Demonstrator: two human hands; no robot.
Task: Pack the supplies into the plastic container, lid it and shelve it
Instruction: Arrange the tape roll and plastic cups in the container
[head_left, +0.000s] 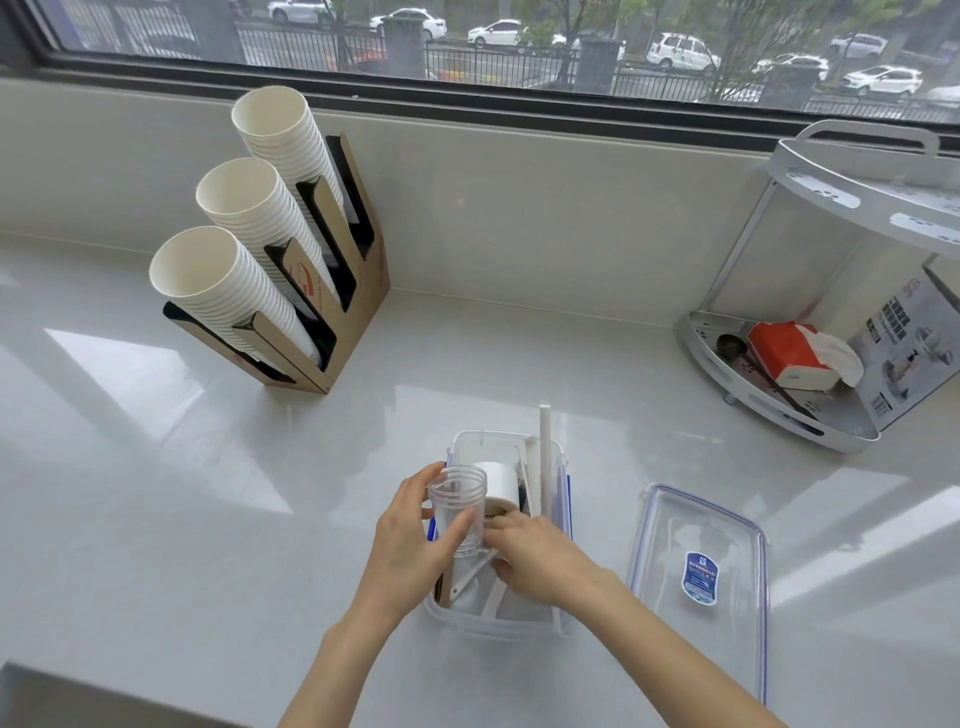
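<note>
A clear plastic container (563, 499) with blue clips stands on the white counter right below me. Inside it lie a roll of white tape (497, 484), white spoons and a tall white stick (545, 457) that leans up past the rim. My left hand (415, 540) grips a clear plastic jar (458, 506), upright over the container's left side. Inside the container, my right hand (535, 558) has its fingers curled down among the supplies beside the jar; what they hold is hidden. The container's clear lid (698, 582), with a blue label, lies flat to the right.
A cardboard holder (332, 332) with three tilted stacks of white paper cups stands at the back left. A white two-tier corner shelf (779, 400) at the right holds a red tissue pack, a dark spoon and a printed box. A window runs along the back wall.
</note>
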